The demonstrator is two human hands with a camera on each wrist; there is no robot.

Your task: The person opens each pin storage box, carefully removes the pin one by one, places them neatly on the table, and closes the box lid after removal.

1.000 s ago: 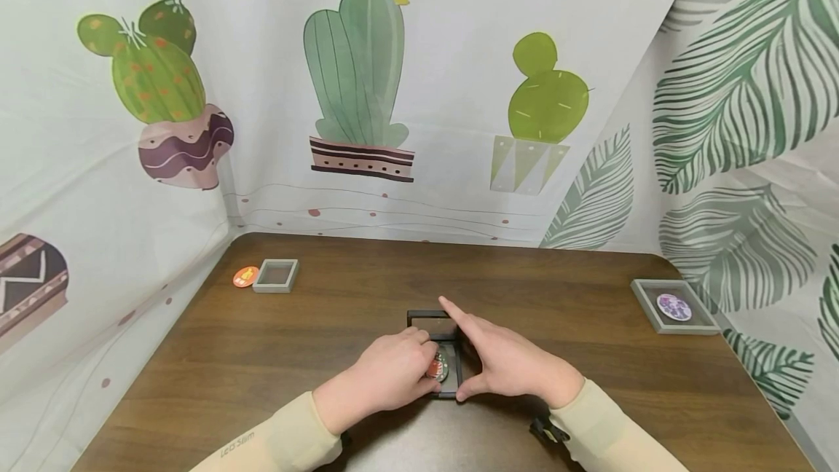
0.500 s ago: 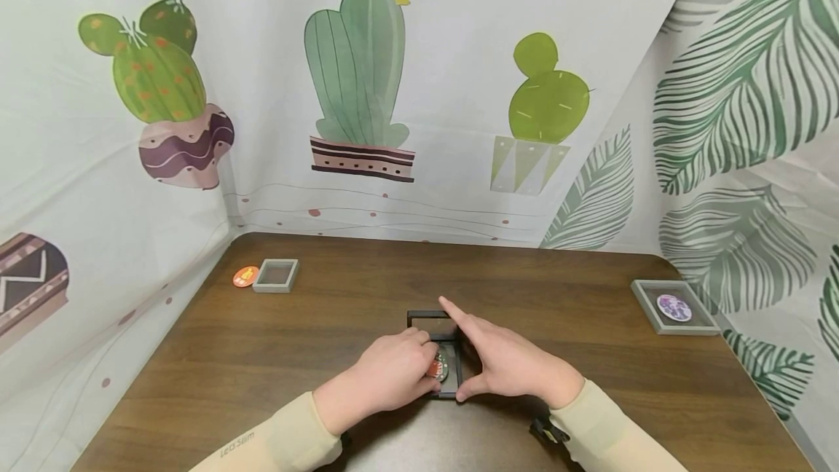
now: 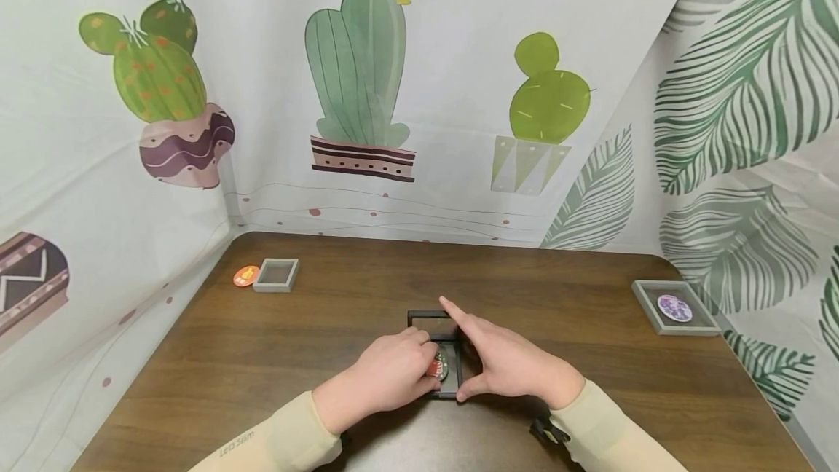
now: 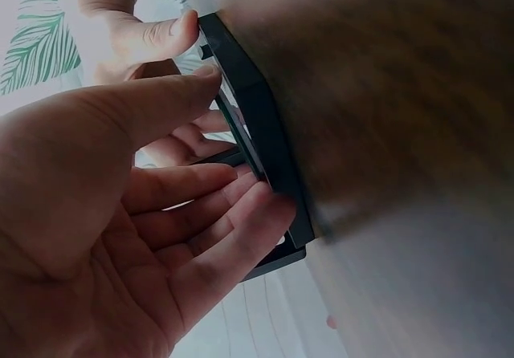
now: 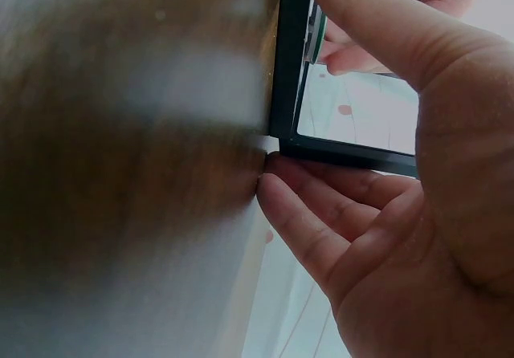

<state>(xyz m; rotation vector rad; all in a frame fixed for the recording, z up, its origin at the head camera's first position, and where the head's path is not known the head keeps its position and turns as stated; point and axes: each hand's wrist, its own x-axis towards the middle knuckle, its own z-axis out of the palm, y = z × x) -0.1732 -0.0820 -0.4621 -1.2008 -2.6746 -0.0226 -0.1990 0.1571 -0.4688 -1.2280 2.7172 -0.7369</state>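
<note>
A black hinged display frame (image 3: 429, 314) with clear panes lies on the table in front of me, one half flat and the other raised at the back. Inside the flat half is a round badge (image 3: 442, 364), red and green, partly covered by fingers. My left hand (image 3: 393, 370) pinches the badge between thumb and fingers; in the left wrist view the badge shows only as a thin edge. My right hand (image 3: 511, 359) holds the frame from the right. Its thumb is at the near corner and its other fingers reach behind the raised half, as the right wrist view shows.
At the back left, an orange round badge (image 3: 245, 276) touches a small grey frame (image 3: 276, 289). A larger grey frame (image 3: 688, 329) with a purple round badge (image 3: 674, 307) sits at the right edge. A cactus-print cloth (image 3: 452, 202) hangs behind the brown table (image 3: 341, 312).
The badge has turned or shifted very slightly under the left fingers. Both hands and the black frame stay in place.
</note>
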